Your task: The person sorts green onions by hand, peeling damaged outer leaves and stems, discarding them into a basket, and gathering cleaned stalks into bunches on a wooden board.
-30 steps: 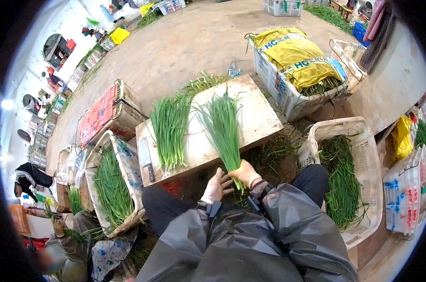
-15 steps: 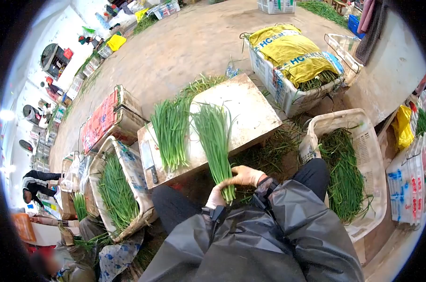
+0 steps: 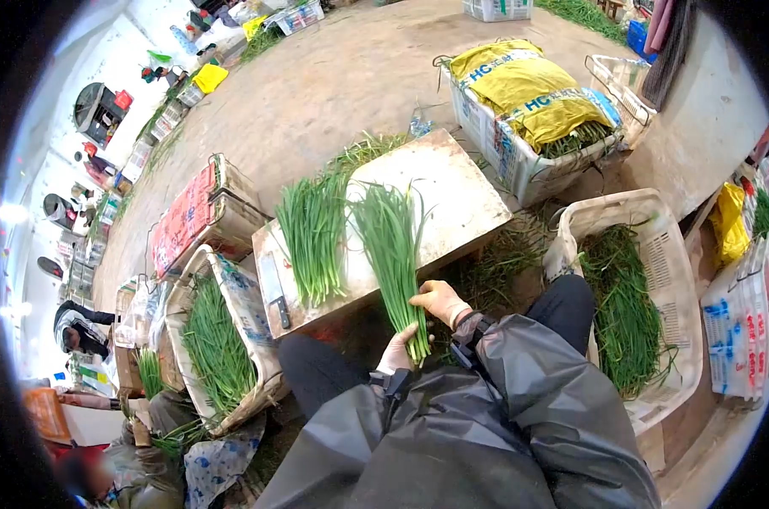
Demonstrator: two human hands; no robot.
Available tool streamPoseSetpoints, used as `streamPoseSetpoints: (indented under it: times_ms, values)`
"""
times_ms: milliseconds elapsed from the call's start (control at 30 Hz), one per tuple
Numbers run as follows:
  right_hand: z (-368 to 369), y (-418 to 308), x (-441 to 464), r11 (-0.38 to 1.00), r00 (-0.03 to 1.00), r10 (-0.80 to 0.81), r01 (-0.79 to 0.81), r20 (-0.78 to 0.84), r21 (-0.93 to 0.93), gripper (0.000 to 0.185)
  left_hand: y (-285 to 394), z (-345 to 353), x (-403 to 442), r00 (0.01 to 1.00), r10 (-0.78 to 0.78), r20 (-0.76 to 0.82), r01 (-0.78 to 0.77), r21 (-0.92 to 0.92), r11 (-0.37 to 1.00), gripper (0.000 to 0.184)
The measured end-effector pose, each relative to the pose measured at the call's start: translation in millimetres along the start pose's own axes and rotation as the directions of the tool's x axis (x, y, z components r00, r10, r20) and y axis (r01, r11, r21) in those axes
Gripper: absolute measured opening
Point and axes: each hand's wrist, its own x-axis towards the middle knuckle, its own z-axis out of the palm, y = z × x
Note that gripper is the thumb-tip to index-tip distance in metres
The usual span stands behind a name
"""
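A bunch of garlic chives [image 3: 386,242] leans over the near edge of the white board [image 3: 452,187], leaves on the board and pale stalk ends toward me. Low on the stalks, my left hand [image 3: 397,348] is closed around the bunch. My right hand [image 3: 440,302] grips its right side a little higher, thumb and fingers against the stalks; some fingers are hidden behind them. To the left, a second pile of chives [image 3: 310,246] lies flat on the board. Beside that pile rests a knife [image 3: 274,287] with a broad blade and dark handle.
A crate [image 3: 643,199] of loose greens stands at my right, another crate [image 3: 270,356] of chives at my left. Beyond the board are a crate under a yellow sack [image 3: 529,93] and one with a red cover [image 3: 183,222]. A co-worker [image 3: 139,467] sits lower left.
My right hand has moved up along the stalks, away from my left hand. The left hand still holds the lower stalks, and the bunch has barely shifted.
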Motion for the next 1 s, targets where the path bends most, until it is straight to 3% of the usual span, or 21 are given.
streamPoseSetpoints:
  times_ms: [167,333,400,433,500,667,767,867,1000]
  values:
    - [5.0,19.4,9.8,1.0,1.0,-0.009,0.009,-0.007,0.015,0.037,-0.6,-13.9,8.3,1.0,-0.001,0.031,-0.002,0.094,0.996,0.026]
    - [-9.4,-4.5,-8.8,0.996,0.995,0.09,-0.09,-0.042,0.0,0.032,1.8,-12.5,9.0,0.999,-0.036,0.035,0.032,0.128,0.991,0.028]
    - [-12.5,-5.0,-14.3,0.984,0.987,0.162,-0.16,-0.023,0.079,0.034,-0.2,5.5,0.3,0.998,-0.048,0.035,0.047,0.03,0.998,0.028]
    - [-8.8,5.9,-8.1,0.998,0.994,0.062,-0.062,-0.086,-0.003,0.035,0.7,15.1,-3.3,0.998,-0.052,0.038,0.052,-0.019,0.998,0.028]
    - [-8.7,14.3,-5.8,0.994,0.99,0.004,-0.02,-0.141,-0.11,0.035,0.8,12.5,-2.2,0.998,-0.056,0.041,0.057,-0.019,0.998,0.024]
    - [-12.4,-2.2,-16.5,0.966,0.974,-0.054,-0.005,-0.22,-0.258,0.034,-6.3,-5.7,15.6,1.0,-0.018,0.025,0.017,0.019,1.0,0.02]
    - [-10.9,-5.0,-19.8,0.976,0.969,-0.055,0.001,-0.242,-0.219,0.033,-8.2,-5.8,20.8,1.0,0.019,-0.014,-0.017,0.133,0.991,0.018]
    - [-10.3,-2.3,-22.0,0.972,0.951,-0.101,0.032,-0.291,-0.234,0.032,-4.9,-4.4,22.3,0.995,-0.048,-0.086,0.053,0.058,0.997,0.017]
    - [-17.0,0.1,-26.5,0.982,0.937,-0.171,0.137,-0.303,-0.131,0.021,-5.1,-3.8,25.2,0.999,-0.04,-0.026,0.041,0.005,0.999,0.018]
